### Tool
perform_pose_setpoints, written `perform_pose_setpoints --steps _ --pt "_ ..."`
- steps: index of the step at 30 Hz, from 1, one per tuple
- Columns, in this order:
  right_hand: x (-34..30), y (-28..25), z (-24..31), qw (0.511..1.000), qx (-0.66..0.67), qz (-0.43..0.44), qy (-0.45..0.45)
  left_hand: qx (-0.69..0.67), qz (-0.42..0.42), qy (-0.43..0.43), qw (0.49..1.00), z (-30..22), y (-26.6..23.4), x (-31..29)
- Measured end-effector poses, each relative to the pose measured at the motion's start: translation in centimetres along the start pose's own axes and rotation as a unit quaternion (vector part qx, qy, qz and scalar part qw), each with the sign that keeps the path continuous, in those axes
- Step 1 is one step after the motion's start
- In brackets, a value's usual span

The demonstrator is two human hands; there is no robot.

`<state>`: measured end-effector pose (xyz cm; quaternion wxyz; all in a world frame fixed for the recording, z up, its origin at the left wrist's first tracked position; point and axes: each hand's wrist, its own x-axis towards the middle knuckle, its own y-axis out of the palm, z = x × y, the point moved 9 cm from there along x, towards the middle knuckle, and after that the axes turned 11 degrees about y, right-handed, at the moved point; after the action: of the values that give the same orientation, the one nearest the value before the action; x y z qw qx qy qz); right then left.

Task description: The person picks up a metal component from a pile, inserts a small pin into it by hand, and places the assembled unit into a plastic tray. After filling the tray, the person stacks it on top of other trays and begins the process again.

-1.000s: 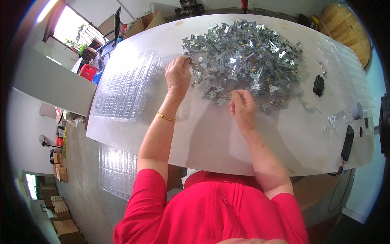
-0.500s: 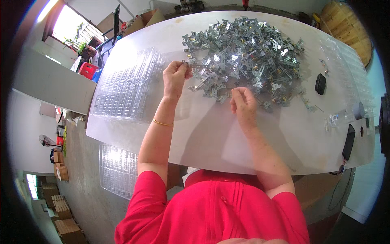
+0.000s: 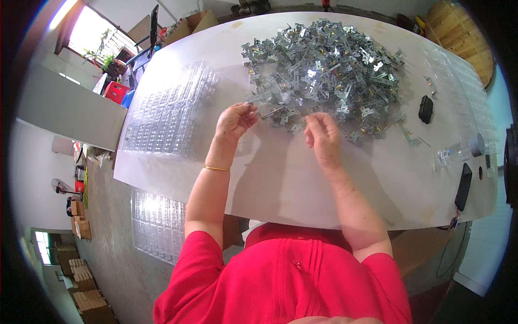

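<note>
A large heap of small flat metal brackets, silvery with holes and some brass-coloured bits, covers the far middle of the white table. At the heap's left edge my left hand is closed in a pinch on a thin metal bracket, its far part blending with the pieces behind. My right hand is at the heap's near edge, thumb and fingers pinched together. Whatever is between its fingertips is too small to make out.
Stacked clear plastic trays stand at the left of the table, and another clear tray is lower, beside the table. To the right are a black box-like object, a phone, a clear bottle and more clear trays.
My left hand has come down and nearer to me, still pinching. My right hand has barely shifted at the heap's near edge.
</note>
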<state>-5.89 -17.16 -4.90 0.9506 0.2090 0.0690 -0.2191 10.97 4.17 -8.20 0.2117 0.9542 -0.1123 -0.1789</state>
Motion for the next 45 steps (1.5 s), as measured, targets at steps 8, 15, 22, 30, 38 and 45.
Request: perform_pose_setpoints --steps 8,15,22,30,38,45 --pt "-0.2 0.2 0.7 1.000 -0.004 0.005 -0.030 -0.082 0.150 0.088 0.981 -0.4 2.0 -2.0" --pt "-0.4 0.5 1.2 0.998 -0.016 0.031 -0.053 -0.061 0.140 0.106 0.983 -1.0 2.5 -3.2" --pt "-1.0 1.8 2.1 0.992 0.038 0.087 -0.081 0.036 0.186 0.109 0.976 -0.1 5.0 -6.2" --pt "-0.6 0.9 2.6 0.992 0.015 0.056 -0.115 -0.011 0.236 0.063 0.970 1.1 7.1 -7.7" --pt "-1.3 0.4 3.9 0.974 -0.099 -0.028 -0.202 0.180 0.166 0.140 0.959 -0.6 7.5 -9.4" --pt "-1.6 0.3 4.4 0.974 -0.124 -0.031 -0.185 0.512 0.161 0.416 0.734 -3.1 14.1 -13.5"
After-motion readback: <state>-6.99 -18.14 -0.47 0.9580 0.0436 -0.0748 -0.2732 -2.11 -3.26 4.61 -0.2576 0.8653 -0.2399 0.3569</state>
